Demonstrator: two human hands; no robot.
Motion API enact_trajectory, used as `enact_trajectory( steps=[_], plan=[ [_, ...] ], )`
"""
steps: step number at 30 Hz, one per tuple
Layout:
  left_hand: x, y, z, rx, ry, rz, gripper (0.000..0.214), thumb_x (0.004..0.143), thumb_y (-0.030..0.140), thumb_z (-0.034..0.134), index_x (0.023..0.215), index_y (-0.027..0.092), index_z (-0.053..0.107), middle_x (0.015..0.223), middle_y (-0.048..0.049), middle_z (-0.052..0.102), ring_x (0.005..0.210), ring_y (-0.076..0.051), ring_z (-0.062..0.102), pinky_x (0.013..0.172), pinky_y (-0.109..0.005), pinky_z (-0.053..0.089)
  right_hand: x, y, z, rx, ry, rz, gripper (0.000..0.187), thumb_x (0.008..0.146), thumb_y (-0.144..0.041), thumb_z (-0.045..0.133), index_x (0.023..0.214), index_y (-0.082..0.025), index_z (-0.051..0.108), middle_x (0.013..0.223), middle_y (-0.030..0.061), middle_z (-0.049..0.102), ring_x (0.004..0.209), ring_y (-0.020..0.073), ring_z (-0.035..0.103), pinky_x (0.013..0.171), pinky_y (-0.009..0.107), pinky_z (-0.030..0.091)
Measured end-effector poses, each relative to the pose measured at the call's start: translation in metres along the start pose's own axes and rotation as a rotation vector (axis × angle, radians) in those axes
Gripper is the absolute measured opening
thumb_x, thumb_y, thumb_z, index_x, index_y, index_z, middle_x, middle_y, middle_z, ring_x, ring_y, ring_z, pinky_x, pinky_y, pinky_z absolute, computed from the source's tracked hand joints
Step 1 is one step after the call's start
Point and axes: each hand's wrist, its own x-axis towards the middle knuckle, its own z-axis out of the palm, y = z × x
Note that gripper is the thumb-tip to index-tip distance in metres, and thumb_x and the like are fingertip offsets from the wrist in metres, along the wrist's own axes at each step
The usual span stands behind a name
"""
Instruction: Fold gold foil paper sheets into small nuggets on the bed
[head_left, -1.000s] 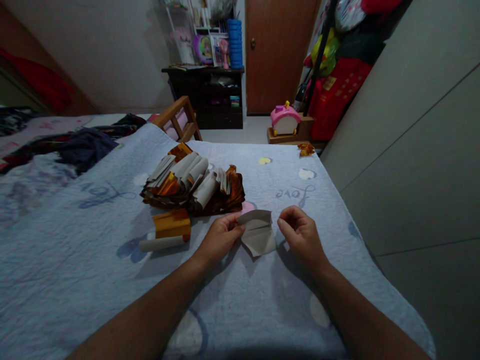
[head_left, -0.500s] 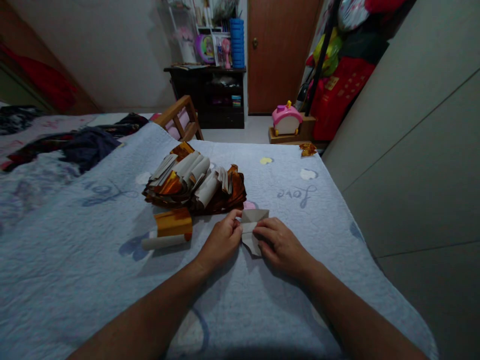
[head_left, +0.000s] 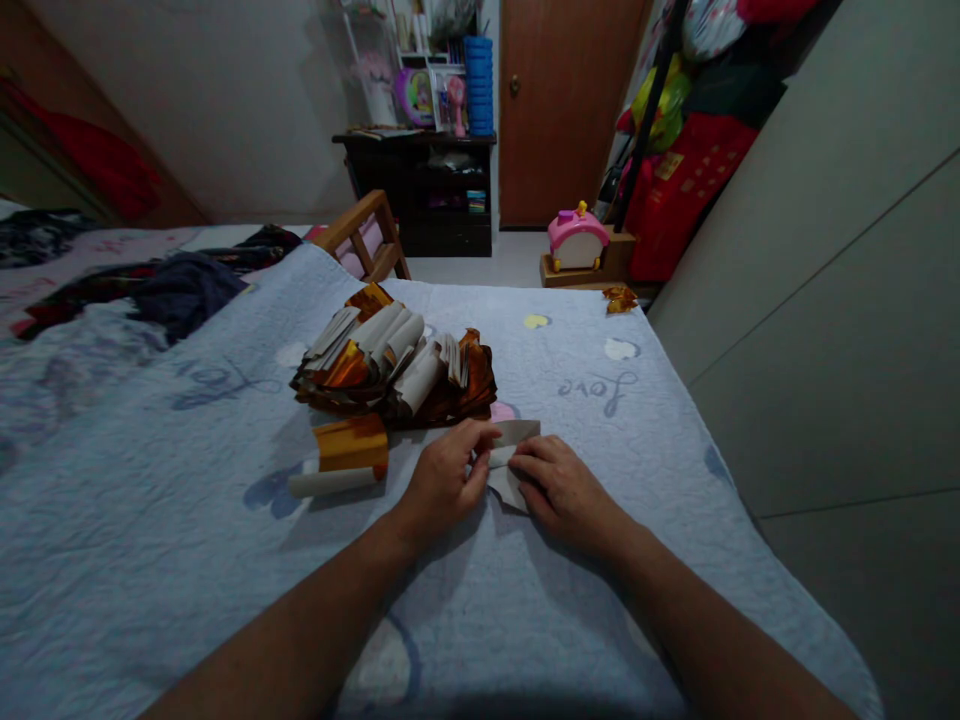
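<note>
Between my two hands a small sheet of grey-white paper [head_left: 510, 487] lies creased on the bed cover, its ends partly hidden by my fingers. My left hand [head_left: 454, 468] grips its left edge with thumb and fingers. On the right edge, my right hand [head_left: 559, 485] pinches the paper with its fingers pressed together. Just beyond my left hand sits a thick pile of curled, gold-backed papers [head_left: 397, 365]. One loose gold sheet [head_left: 351, 445], its near edge rolled to show the pale side, lies left of my left hand.
A quilted blue cover [head_left: 480, 620] spreads under everything. At its far right corner rests a folded gold piece [head_left: 620, 299]. Dark clothes [head_left: 184, 295] lie to the left, a wooden chair [head_left: 371, 235] stands beyond the far edge, and a pale cabinet [head_left: 847, 330] flanks the right side.
My left hand has shifted slightly right and forward over the paper, covering more of its far left part. My right hand stays on the right edge. The whole view has shifted a little.
</note>
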Motion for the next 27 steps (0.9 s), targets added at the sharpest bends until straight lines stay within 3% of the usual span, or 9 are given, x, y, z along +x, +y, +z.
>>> enact_trajectory(
  steps=[4, 9, 17, 27],
  plan=[
    [0.0, -0.005, 0.001, -0.014, -0.094, 0.0, 0.031, 0.079, 0.005, 0.051, 0.096, 0.019, 0.072, 0.094, -0.0079, 0.074, 0.089, -0.023, 0.068, 0.083, -0.034, 0.051, 0.0, 0.0, 0.0, -0.001, -0.022, 0.01, 0.024, 0.089, -0.008, 0.054, 0.106, -0.018, 0.069, 0.112, 0.0116, 0.064, 0.104, 0.0257, 0.055, 0.095, 0.043, 0.048],
    [0.002, -0.008, 0.002, -0.002, -0.134, -0.047, 0.034, 0.078, 0.004, 0.054, 0.099, 0.019, 0.075, 0.089, -0.0069, 0.074, 0.083, -0.022, 0.067, 0.082, -0.035, 0.051, 0.0, -0.001, 0.0, 0.015, -0.02, 0.019, 0.027, 0.089, -0.007, 0.054, 0.108, -0.019, 0.068, 0.113, 0.011, 0.063, 0.106, 0.0251, 0.054, 0.096, 0.043, 0.048],
    [0.003, -0.012, 0.006, 0.077, -0.203, 0.069, 0.02, 0.09, 0.013, 0.058, 0.091, 0.021, 0.077, 0.091, -0.0073, 0.07, 0.088, -0.022, 0.063, 0.081, -0.033, 0.049, -0.001, 0.001, -0.004, -0.006, -0.017, 0.034, 0.028, 0.089, -0.006, 0.053, 0.107, -0.019, 0.07, 0.11, 0.0104, 0.065, 0.103, 0.0248, 0.055, 0.094, 0.043, 0.049],
    [0.001, -0.011, 0.009, 0.33, -0.223, 0.195, 0.018, 0.092, 0.014, 0.059, 0.09, 0.019, 0.076, 0.092, -0.009, 0.072, 0.09, -0.025, 0.061, 0.081, -0.037, 0.047, -0.003, 0.01, -0.013, -0.047, -0.01, 0.047, 0.032, 0.088, -0.004, 0.051, 0.107, -0.019, 0.072, 0.109, 0.011, 0.068, 0.104, 0.0258, 0.057, 0.094, 0.045, 0.05]
  ],
)
